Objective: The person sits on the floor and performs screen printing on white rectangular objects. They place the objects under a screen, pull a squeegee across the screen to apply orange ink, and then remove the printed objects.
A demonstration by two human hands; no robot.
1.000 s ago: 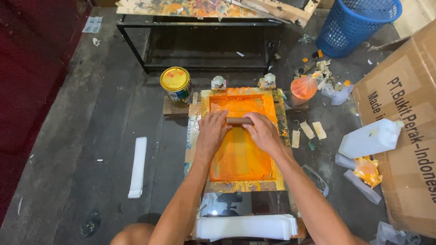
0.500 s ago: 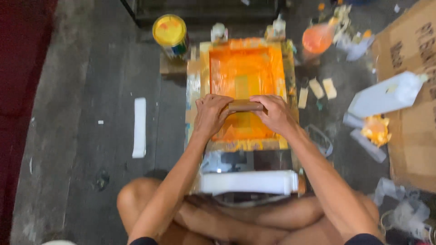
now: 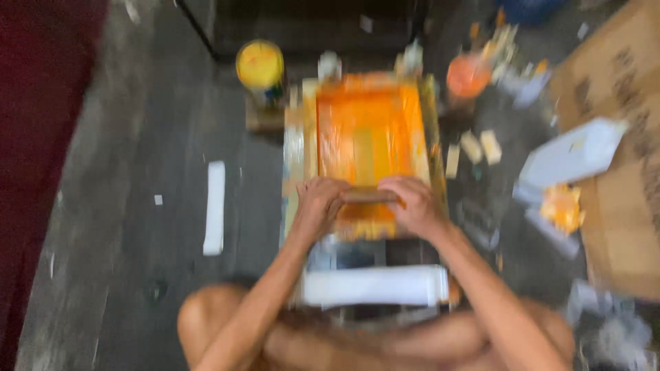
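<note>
The picture is blurred by motion. An orange-inked printing screen frame [image 3: 366,130] lies flat in front of me. Both hands grip a wooden squeegee [image 3: 368,195] lying across the screen's near end. My left hand [image 3: 320,203] holds its left end and my right hand [image 3: 412,205] holds its right end. Orange ink covers the mesh beyond the squeegee. A white roll or strip [image 3: 375,285] lies just below the frame, near my legs.
A yellow-lidded paint can [image 3: 260,65] stands at the frame's far left and an orange cup [image 3: 467,75] at its far right. A white jug [image 3: 574,152] and cardboard boxes [image 3: 619,137] are on the right. A white strip [image 3: 215,206] lies on the dark floor to the left.
Both hands have pulled the squeegee from the screen's far end toward me to its near end. The camera has tipped downward, bringing my legs into view.
</note>
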